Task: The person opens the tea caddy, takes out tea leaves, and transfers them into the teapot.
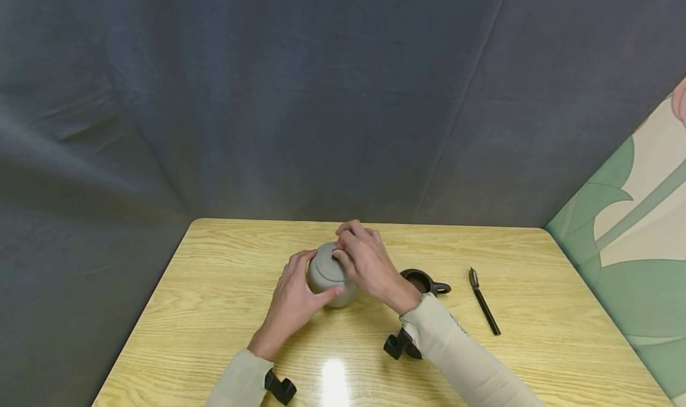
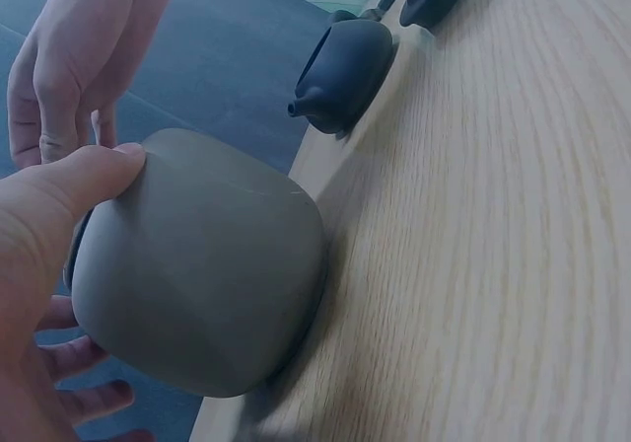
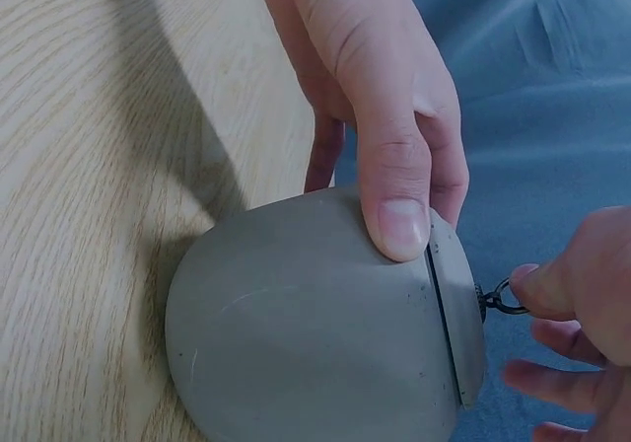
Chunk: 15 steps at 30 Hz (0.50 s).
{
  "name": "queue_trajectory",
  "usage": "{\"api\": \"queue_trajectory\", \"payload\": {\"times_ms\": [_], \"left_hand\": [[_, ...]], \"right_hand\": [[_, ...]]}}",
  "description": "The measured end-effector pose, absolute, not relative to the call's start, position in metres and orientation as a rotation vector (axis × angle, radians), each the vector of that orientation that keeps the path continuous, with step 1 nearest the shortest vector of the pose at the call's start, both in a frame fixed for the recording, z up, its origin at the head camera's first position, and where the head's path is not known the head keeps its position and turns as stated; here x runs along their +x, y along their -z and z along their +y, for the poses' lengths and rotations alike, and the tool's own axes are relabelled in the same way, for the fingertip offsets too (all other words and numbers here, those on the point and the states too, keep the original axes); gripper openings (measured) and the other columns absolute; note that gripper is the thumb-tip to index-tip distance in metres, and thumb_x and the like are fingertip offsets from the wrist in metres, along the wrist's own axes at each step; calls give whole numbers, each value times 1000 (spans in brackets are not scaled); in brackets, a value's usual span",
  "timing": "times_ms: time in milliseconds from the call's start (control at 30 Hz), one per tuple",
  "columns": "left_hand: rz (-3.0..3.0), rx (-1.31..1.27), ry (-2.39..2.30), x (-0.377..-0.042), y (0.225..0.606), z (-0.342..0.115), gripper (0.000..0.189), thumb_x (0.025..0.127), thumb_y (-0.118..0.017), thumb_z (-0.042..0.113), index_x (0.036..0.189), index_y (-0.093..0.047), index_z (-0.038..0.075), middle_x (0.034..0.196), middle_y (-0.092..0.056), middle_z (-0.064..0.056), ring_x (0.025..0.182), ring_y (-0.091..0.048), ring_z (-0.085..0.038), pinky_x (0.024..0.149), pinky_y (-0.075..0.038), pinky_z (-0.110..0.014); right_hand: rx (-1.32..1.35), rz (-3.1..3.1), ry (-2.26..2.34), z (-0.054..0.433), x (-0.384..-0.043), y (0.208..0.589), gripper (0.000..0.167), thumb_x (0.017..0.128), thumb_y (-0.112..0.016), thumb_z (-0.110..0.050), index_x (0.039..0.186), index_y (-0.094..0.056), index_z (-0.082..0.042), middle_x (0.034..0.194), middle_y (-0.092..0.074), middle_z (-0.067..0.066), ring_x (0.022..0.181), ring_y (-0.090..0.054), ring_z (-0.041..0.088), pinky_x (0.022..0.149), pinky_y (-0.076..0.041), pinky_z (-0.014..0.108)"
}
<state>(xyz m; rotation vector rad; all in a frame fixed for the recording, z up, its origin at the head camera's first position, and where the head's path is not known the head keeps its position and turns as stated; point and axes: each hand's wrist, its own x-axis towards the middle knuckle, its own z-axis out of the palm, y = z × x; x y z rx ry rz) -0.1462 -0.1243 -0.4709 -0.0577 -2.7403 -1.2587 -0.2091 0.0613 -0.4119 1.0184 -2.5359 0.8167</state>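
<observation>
A grey, rounded lidded jar (image 1: 340,298) stands upright on the table. My left hand (image 1: 296,297) holds its side, thumb at the front and the other fingers round the far side. On top sits the jar's lid (image 3: 458,319), seated on the body with a thin dark seam around it. A small dark metal ring (image 3: 505,304) rises from the lid's centre. My right hand (image 1: 367,261) pinches that ring between thumb and forefinger, as the right wrist view shows; its other fingers are loosely bent.
Right of the jar, partly behind my right forearm, is a dark pot (image 1: 417,280) with a side handle; its spout shows in the left wrist view. Farther right lies a slim black-handled tool (image 1: 485,308) with a metal head. A dark curtain (image 1: 343,97) hangs behind the wooden table (image 1: 225,311).
</observation>
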Motion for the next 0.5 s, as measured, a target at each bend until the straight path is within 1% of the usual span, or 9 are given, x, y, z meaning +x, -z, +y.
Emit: {"api": "queue_trajectory", "payload": {"times_ms": [133,267,367,433,500], "left_hand": [[-2747,-79,1265,-147,470,-125,95,84,-89,54,159,-45,16,160,-47,-7,138,-56,-32,111,-50,-57],[-2734,-90,1260,-155,469,-130,96,83,-89,55,159,-45,18,161,-46,-6,140,-55,-32,112,-49,-58],[-2729,-52,1256,-160,470,-135,95,82,-90,54,159,-46,18,161,-47,-6,141,-55,-33,112,-49,-58],[-2735,-31,1258,-160,472,-137,95,83,-90,54,159,-46,18,160,-48,-6,142,-54,-33,112,-48,-58],[-2742,-28,1270,-160,474,-138,94,83,-90,53,159,-46,18,160,-47,-6,142,-54,-33,113,-48,-58]], "right_hand": [[989,-2497,-861,65,-208,401,10,104,-68,-13,95,-65,-10,128,-67,15,120,-66,32,109,-45,62],[946,-2349,-928,68,-214,359,12,104,-68,-14,95,-63,-10,127,-68,13,113,-66,32,101,-45,62],[960,-2295,-946,68,-217,332,12,104,-70,-17,95,-63,-11,129,-67,12,112,-65,32,103,-43,63],[978,-2325,-950,68,-217,326,13,104,-70,-19,95,-64,-11,129,-67,12,112,-66,32,104,-42,63],[975,-2384,-955,69,-216,330,13,104,-71,-20,95,-65,-12,129,-67,12,112,-66,33,106,-42,62]]}}
